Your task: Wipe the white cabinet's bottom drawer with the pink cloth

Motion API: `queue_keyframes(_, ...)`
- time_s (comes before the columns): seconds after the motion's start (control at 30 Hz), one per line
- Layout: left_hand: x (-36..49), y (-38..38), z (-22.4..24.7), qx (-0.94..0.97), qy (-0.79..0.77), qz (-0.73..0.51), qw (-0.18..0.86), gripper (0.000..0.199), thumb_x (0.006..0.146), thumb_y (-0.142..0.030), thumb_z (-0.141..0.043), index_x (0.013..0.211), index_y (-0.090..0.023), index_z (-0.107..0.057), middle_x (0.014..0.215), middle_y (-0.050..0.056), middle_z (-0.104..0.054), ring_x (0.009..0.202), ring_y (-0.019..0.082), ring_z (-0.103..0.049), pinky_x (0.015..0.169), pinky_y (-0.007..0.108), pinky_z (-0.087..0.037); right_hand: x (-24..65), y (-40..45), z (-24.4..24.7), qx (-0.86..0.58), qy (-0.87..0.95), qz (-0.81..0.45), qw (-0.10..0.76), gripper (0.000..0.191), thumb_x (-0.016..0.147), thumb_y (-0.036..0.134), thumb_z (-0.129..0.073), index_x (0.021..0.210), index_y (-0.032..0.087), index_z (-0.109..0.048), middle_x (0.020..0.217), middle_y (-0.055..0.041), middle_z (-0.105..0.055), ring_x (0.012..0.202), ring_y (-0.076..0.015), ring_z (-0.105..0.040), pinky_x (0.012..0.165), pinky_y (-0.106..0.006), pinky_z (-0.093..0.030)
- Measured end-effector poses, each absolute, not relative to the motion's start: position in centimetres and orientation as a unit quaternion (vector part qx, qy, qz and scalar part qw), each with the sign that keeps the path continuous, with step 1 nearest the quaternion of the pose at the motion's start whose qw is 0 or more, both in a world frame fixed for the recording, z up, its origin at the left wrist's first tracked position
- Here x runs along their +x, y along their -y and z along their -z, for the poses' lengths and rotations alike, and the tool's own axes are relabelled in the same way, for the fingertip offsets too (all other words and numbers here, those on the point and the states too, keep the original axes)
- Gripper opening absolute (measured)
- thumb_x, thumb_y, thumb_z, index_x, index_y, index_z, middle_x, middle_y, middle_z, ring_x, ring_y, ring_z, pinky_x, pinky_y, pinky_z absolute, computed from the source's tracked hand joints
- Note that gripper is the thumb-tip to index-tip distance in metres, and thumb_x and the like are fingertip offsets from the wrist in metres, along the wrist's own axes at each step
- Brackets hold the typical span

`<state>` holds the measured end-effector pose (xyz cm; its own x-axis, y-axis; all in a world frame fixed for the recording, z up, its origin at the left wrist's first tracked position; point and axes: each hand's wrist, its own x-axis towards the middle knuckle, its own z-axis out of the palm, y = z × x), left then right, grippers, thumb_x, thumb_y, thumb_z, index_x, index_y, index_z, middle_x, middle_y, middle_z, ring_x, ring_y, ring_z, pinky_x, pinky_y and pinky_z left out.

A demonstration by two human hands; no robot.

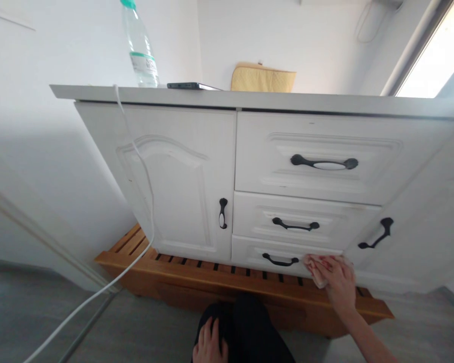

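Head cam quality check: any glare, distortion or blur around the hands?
Head view: window at top right is blown out to white; wide-angle lens bends the cabinet top and splays its sides; the right hand and the cloth on the bottom drawer are slightly soft; the left hand on the knee is cut by the frame edge; light is otherwise even.

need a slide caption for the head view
Right hand presses a cloth on the white cabinet's bottom drawer; left hand rests on knee.

Matt white painted cabinet, dark metal drawer handles, a slatted varnished wood platform, a soft cloth, clear plastic bottle
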<state>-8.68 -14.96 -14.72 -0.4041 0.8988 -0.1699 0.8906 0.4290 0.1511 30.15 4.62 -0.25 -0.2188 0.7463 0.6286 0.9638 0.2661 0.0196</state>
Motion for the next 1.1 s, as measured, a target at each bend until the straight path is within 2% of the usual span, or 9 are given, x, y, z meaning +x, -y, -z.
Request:
queue_keyframes(0.17,-8.1,14.4,14.7,0.530,-0.840,-0.016,0.114,0.059,0.094,-0.015,-0.032,0.150,-0.024,-0.050,0.159,0.005,-0.049,0.146,0.024,-0.045,0.107,0.040,-0.047,29.2,-4.4,-0.8,-0.536,0.763,0.173,0.316,0.042,0.092,0.014,-0.047,0.114,0.029,-0.079,0.121,-0.0111,-0.064,0.114,-0.0286,-0.055,0.096,-0.049,-0.052)
queue_keyframes(0.27,-7.7,14.4,14.7,0.536,-0.838,-0.014,0.101,0.060,0.093,-0.014,-0.033,0.149,-0.025,-0.051,0.159,0.006,-0.050,0.145,0.025,-0.047,0.106,0.040,-0.047,23.0,-4.4,-2.3,-0.501,0.781,0.161,0.337,0.035,0.095,0.023,-0.054,0.121,0.029,-0.077,0.125,-0.0114,-0.061,0.119,-0.0301,-0.053,0.100,-0.049,-0.049)
queue_keyframes(0.33,-7.7,14.6,14.8,0.534,-0.841,-0.015,0.091,0.059,0.094,-0.013,-0.032,0.149,-0.024,-0.052,0.158,0.006,-0.051,0.144,0.025,-0.047,0.105,0.040,-0.048,18.9,-4.2,-2.8,-0.512,0.795,0.126,0.299,0.037,0.094,0.023,-0.058,0.125,0.034,-0.074,0.124,-0.0090,-0.064,0.117,-0.0295,-0.053,0.101,-0.049,-0.045)
queue_keyframes(0.4,-8.0,14.9,15.1,0.529,-0.844,-0.014,0.088,0.059,0.094,-0.013,-0.032,0.148,-0.024,-0.052,0.158,0.005,-0.051,0.144,0.024,-0.047,0.105,0.039,-0.048,16.1,-3.9,-2.8,-0.539,0.799,0.093,0.250,0.050,0.090,0.012,-0.054,0.131,0.037,-0.070,0.127,-0.0072,-0.066,0.119,-0.0286,-0.054,0.100,-0.046,-0.042)
queue_keyframes(0.5,-8.5,15.2,15.3,0.524,-0.846,-0.010,0.095,0.059,0.093,-0.013,-0.035,0.148,-0.026,-0.052,0.158,0.005,-0.051,0.144,0.023,-0.047,0.104,0.038,-0.049,14.7,-3.4,-2.7,-0.558,0.802,0.064,0.203,0.065,0.082,-0.001,-0.048,0.136,0.032,-0.066,0.137,-0.0063,-0.066,0.127,-0.0278,-0.052,0.098,-0.043,-0.039)
queue_keyframes(0.6,-8.6,15.1,14.8,0.531,-0.843,-0.013,0.085,0.056,0.096,-0.014,-0.034,0.147,-0.025,-0.053,0.157,0.006,-0.051,0.144,0.024,-0.047,0.104,0.038,-0.048,14.9,-3.5,-3.9,-0.537,0.828,0.047,0.157,0.056,0.086,0.003,-0.048,0.132,0.029,-0.066,0.135,-0.0055,-0.068,0.127,-0.0268,-0.053,0.100,-0.044,-0.035)
queue_keyframes(0.7,-8.1,14.8,14.2,0.548,-0.834,-0.021,0.065,0.054,0.097,-0.015,-0.032,0.147,-0.023,-0.054,0.155,0.010,-0.052,0.143,0.026,-0.048,0.104,0.042,-0.047,14.9,-4.1,-5.6,-0.527,0.841,0.058,0.108,0.038,0.097,0.013,-0.046,0.124,0.029,-0.067,0.122,-0.0044,-0.072,0.115,-0.0252,-0.057,0.097,-0.044,-0.035)
queue_keyframes(0.8,-7.9,14.8,14.1,0.548,-0.832,-0.022,0.082,0.054,0.097,-0.015,-0.032,0.146,-0.023,-0.054,0.155,0.011,-0.052,0.143,0.028,-0.047,0.104,0.043,-0.048,15.0,-4.5,-6.4,-0.539,0.834,0.072,0.097,0.029,0.100,0.019,-0.047,0.113,0.029,-0.071,0.109,-0.0047,-0.072,0.106,-0.0259,-0.057,0.091,-0.043,-0.036)
queue_keyframes(1.1,-9.3,16.5,13.7,0.549,-0.822,-0.072,0.134,0.053,0.097,-0.016,-0.037,0.147,-0.024,-0.054,0.156,0.009,-0.050,0.144,0.024,-0.045,0.112,0.037,-0.044,20.2,-4.2,-4.9,-0.584,0.794,0.115,0.123,0.032,0.098,0.023,-0.051,0.120,0.035,-0.071,0.110,-0.0079,-0.066,0.105,-0.0268,-0.055,0.084,-0.039,-0.039)
